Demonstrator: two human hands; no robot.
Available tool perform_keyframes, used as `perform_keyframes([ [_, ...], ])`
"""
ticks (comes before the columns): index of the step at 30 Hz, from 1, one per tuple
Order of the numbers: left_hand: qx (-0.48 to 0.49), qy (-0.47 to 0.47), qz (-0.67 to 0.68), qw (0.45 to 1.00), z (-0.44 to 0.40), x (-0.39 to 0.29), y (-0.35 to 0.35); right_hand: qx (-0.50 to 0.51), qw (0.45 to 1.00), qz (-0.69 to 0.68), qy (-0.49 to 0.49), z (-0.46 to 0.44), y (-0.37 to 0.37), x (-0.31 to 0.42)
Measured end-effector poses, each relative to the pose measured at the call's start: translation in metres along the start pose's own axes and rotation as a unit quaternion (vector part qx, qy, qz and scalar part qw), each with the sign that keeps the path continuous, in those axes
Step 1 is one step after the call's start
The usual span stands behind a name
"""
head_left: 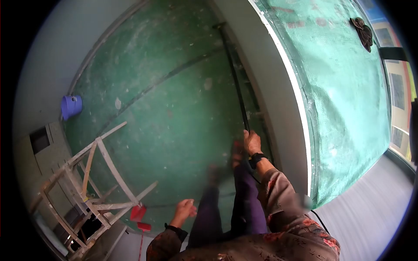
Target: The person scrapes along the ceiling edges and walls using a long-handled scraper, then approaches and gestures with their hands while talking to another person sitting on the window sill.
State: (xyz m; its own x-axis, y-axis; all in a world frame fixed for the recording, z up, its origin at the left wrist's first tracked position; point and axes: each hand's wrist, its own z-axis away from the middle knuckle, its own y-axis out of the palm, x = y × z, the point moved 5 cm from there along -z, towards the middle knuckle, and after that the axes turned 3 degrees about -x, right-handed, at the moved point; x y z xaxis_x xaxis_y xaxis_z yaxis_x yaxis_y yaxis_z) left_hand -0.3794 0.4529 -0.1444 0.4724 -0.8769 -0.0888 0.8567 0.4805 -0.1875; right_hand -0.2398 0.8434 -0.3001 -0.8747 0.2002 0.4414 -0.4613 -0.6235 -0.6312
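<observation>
My right hand (252,142) is closed round the near end of a long black pole (235,78). The pole slants away over the green floor, close along the base of the low wall on the right. At its far end is a small yellowish-brown head (219,26), too small to make out in kind. My left hand (186,209) hangs beside my left thigh with its fingers curled in, and nothing shows in it. Left of that hand lie a red dustpan-like piece (138,213) and a smaller red piece (144,226) with a thin red handle.
A wooden frame stand (115,172) stands at the left, near a grey cabinet (52,137). Against the left wall is a purple bucket (72,106). On the right, a low wall (278,82) borders a green-covered ledge (348,100) holding a dark cap-like item (362,35) by the windows.
</observation>
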Motion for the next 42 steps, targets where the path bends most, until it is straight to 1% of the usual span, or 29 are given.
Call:
perform_keyframes([
  [3, -0.008, -0.004, 0.001, 1.0, 0.006, -0.003, 0.002, 0.011, 1.0, -0.009, -0.001, 0.005, -0.012, 0.002],
  [6, -0.005, -0.005, -0.003, 1.0, 0.007, -0.003, 0.002, 0.01, 0.999, -0.02, -0.024, -0.01, -0.022, 0.022],
  [9, -0.008, -0.003, -0.002, 1.0, 0.006, -0.003, 0.0, 0.011, 1.0, -0.014, -0.017, -0.036, -0.031, 0.051],
  [11, -0.016, -0.002, -0.006, 1.0, 0.006, -0.006, -0.001, 0.036, 0.999, -0.01, 0.014, -0.047, -0.033, 0.061],
  [12, -0.024, 0.001, -0.009, 1.0, 0.006, -0.011, -0.002, 0.063, 0.997, 0.006, 0.037, -0.04, -0.032, 0.057],
  [16, -0.024, 0.008, 0.012, 1.0, 0.019, -0.029, -0.003, 0.064, 0.997, 0.0, 0.031, 0.01, -0.032, 0.022],
  [18, -0.019, 0.018, 0.028, 0.999, 0.023, -0.036, -0.006, 0.055, 0.997, 0.046, 0.034, 0.023, -0.04, 0.019],
  [21, -0.035, 0.022, 0.035, 0.999, 0.03, -0.038, -0.012, 0.03, 0.997, 0.057, 0.037, 0.018, -0.051, 0.022],
  [22, -0.035, 0.023, 0.038, 0.998, 0.03, -0.036, -0.014, 0.02, 0.998, 0.063, 0.023, 0.017, -0.049, 0.02],
  [26, -0.037, 0.017, 0.047, 0.998, 0.026, -0.023, -0.025, 0.013, 0.997, 0.065, 0.03, 0.017, -0.042, 0.013],
  [28, -0.028, 0.015, 0.05, 0.998, 0.021, -0.027, -0.024, 0.005, 1.0, 0.027, 0.011, 0.015, -0.043, 0.012],
  [30, -0.04, -0.007, 0.025, 0.999, 0.016, -0.026, -0.027, 0.008, 1.0, 0.029, 0.006, 0.014, -0.04, 0.009],
  [38, -0.015, 0.011, 0.004, 1.0, -0.013, -0.055, -0.043, -0.003, 0.999, 0.035, -0.014, -0.018, -0.023, 0.027],
  [41, -0.006, -0.001, -0.004, 1.0, -0.019, -0.051, -0.048, 0.025, 0.999, 0.028, 0.014, -0.006, -0.013, 0.035],
  [42, -0.008, -0.004, -0.006, 1.0, -0.026, -0.056, -0.047, 0.042, 0.999, -0.016, 0.012, -0.008, -0.008, 0.041],
])
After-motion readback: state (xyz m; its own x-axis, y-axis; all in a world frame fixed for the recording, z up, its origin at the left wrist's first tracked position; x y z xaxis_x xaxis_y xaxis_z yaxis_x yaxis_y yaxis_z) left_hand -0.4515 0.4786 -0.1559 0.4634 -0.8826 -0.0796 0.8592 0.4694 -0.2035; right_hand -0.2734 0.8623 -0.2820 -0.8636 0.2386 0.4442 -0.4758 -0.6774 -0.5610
